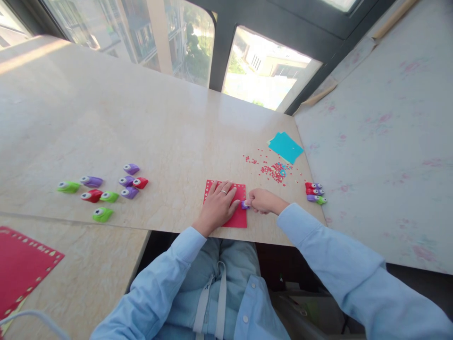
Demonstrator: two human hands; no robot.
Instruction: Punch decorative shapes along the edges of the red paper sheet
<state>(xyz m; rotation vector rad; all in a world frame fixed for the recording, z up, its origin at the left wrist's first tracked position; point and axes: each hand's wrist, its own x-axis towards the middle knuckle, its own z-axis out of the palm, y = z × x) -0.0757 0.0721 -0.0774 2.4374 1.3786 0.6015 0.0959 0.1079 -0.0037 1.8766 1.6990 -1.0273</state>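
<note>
The person is sitting at a pale stone table (141, 123) by the window, and the left hand (219, 203) is lying flat on a small red sheet (238, 218) near the table's front edge, fingers spread loosely and pressing it down; a ring is showing on one finger. The right hand (262, 201) is sitting just beside it at the sheet's right edge, its fingers curled and pinching a small purple punch (245, 204) against that edge. A row of tiny holes is running along the sheet's top border.

Just past the right hand, a scatter of red paper bits (271, 170) is lying on the table, with a blue sheet (285, 147) beyond it. Three more punches (314, 192) are resting close to the right edge. Well off to the left, a loose group of green, purple and red punches (106, 189) is lying apart. Nothing is lying between the hands and the sheet. On a lower surface at the left, a larger red sheet (21, 269) with punched edges is lying.
</note>
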